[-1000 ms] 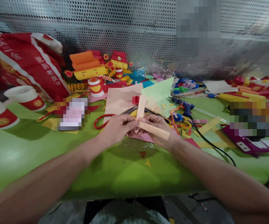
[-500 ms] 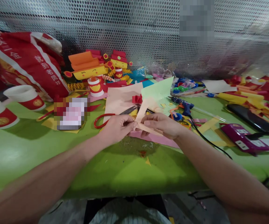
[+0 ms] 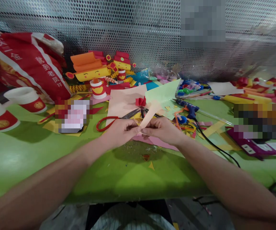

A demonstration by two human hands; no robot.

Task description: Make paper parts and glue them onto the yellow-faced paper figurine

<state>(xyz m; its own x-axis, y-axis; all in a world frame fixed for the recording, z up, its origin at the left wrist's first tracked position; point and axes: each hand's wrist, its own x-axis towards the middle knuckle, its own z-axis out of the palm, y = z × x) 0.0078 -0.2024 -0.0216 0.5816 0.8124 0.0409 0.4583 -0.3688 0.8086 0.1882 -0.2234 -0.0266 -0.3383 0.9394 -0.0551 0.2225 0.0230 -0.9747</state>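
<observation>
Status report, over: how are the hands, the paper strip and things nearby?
Left hand and right hand pinching peach paper strip at near end. Strip slanting away from hands. Red-handled scissors lying close to left hand.

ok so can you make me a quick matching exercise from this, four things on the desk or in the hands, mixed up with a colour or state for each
Things
1. paper strip
2. scissors
3. glue gun
4. power strip

Colour or state
A. dark blue
B. purple
C. held at its near end by the left hand and right hand
D. red at the handle

Pairs: 1-C, 2-D, 3-A, 4-B
</observation>
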